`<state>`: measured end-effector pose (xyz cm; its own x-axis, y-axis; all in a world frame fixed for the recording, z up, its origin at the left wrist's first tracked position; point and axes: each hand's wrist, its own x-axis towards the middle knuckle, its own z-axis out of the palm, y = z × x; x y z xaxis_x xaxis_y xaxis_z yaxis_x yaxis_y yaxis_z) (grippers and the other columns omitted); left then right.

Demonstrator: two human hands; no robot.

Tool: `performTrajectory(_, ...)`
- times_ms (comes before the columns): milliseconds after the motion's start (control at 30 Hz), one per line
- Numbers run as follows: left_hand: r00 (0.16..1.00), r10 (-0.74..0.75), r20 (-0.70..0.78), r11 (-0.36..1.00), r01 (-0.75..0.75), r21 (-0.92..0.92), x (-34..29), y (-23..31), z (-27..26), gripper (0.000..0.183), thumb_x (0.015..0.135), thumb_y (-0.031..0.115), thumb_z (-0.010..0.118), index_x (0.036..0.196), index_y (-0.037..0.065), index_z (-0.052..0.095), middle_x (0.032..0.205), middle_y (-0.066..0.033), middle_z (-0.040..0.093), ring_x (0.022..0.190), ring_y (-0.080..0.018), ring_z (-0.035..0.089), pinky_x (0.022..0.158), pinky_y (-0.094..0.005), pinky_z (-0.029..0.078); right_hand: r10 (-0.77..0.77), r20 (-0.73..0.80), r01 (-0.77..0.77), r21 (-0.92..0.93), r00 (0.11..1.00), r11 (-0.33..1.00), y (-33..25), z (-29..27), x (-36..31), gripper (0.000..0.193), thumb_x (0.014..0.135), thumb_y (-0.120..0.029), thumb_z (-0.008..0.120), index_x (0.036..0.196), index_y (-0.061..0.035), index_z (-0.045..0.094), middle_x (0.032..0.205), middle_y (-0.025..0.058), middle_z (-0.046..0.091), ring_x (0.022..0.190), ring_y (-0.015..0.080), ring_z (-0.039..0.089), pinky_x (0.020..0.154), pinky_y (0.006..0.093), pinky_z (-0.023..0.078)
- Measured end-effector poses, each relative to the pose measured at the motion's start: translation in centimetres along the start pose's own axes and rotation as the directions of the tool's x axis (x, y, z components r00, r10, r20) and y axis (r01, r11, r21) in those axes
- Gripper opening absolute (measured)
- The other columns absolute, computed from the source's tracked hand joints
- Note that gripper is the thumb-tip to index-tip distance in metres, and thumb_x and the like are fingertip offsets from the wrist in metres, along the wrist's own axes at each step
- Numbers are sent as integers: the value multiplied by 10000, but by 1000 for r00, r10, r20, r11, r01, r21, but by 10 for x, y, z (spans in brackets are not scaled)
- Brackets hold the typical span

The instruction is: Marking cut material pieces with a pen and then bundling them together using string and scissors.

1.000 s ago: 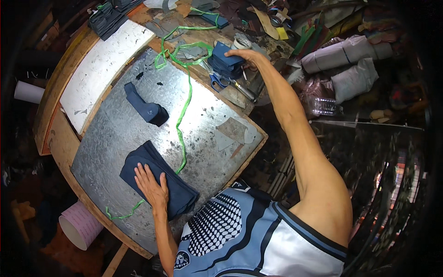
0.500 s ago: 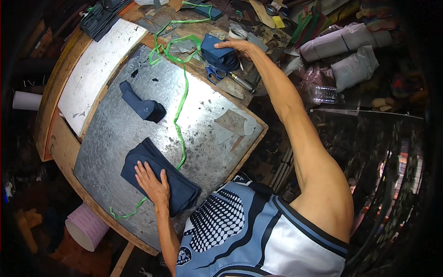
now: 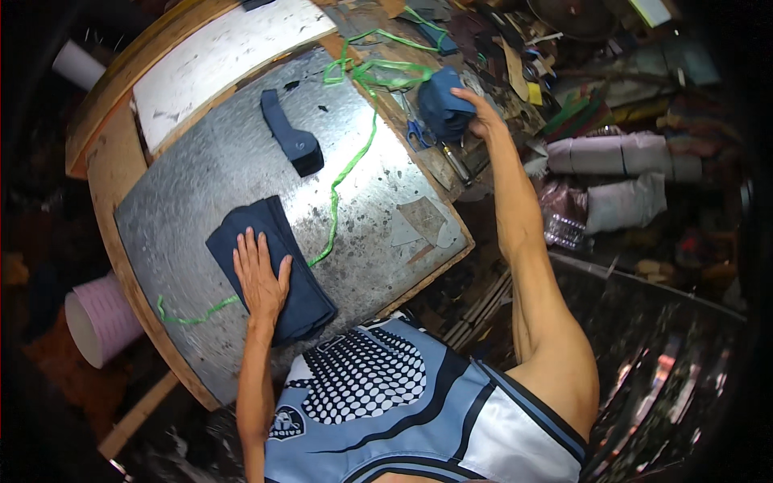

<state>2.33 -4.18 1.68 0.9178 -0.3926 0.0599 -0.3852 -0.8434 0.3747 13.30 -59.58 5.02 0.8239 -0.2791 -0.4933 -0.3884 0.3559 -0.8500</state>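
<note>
My left hand (image 3: 262,278) lies flat, fingers spread, on a stack of dark blue cut pieces (image 3: 302,302) that look like cloth or thin leather. A green plastic string (image 3: 335,213) passes beneath that stack and runs up the metal-topped table (image 3: 217,169). My right hand (image 3: 481,113) reaches to the far right and grips the edge of a second dark blue bundle (image 3: 440,101), fingers on top and thumb hidden. Blue-handled scissors (image 3: 417,135) lie beside this bundle. Between the hands a smaller dark blue strip-shaped pile (image 3: 291,137) rests on the metal.
A white board (image 3: 225,68) lines the far left side. Near my right wrist lies a metal tool (image 3: 456,163). Leather scraps (image 3: 423,219) lie at the table's right corner. Wrapped rolls (image 3: 608,154) are on the right, and a pink-white roll (image 3: 105,318) sits left of the table.
My right hand has closed around the far bundle, which is now tilted and shifted. The left hand stays flat on its stack. The whole view has turned a little.
</note>
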Motion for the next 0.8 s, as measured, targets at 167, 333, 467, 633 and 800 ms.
performTrajectory(167,999,3,-40,1000,-4,-15,-3,-5,6,633,910,343,613,1393,-23,432,1514,-217,325,1429,-377,243,1164,-499,164,-6,-6,8,266,1000,964,-11,-4,-57,607,758,-293,781,1272,-51,563,1296,136,574,1182,302,557,991,485,454)
performTrajectory(333,996,16,-90,997,-23,-75,-1,-6,2,618,917,356,607,1382,-20,451,1508,-223,334,1429,-383,241,1159,-501,169,49,-118,2,395,992,919,7,19,-118,632,744,-371,773,1275,-91,575,1303,140,568,1227,358,510,1032,649,339)
performTrajectory(467,991,43,-123,970,-71,-231,-2,2,-15,558,908,296,629,1328,-45,494,1429,-252,433,1360,-404,368,1124,-487,268,35,-12,-29,352,999,935,29,49,-162,642,777,-373,748,1299,-61,542,1293,131,571,1194,340,535,1043,546,384)
performTrajectory(633,977,95,193,563,107,-819,33,59,-41,687,916,461,597,1342,-65,483,1322,-274,537,1258,-366,511,1033,-382,413,-23,0,22,297,1000,955,74,101,-223,572,801,-276,734,1261,3,543,1177,109,630,1085,277,604,971,425,476)
performTrajectory(800,905,268,331,477,174,-861,80,105,-53,790,949,600,422,1423,-32,398,1395,-249,489,1312,-334,463,1090,-354,344,-6,-161,55,300,987,952,119,149,-280,571,813,-233,710,1289,11,512,1195,121,614,1061,263,609,950,407,484)
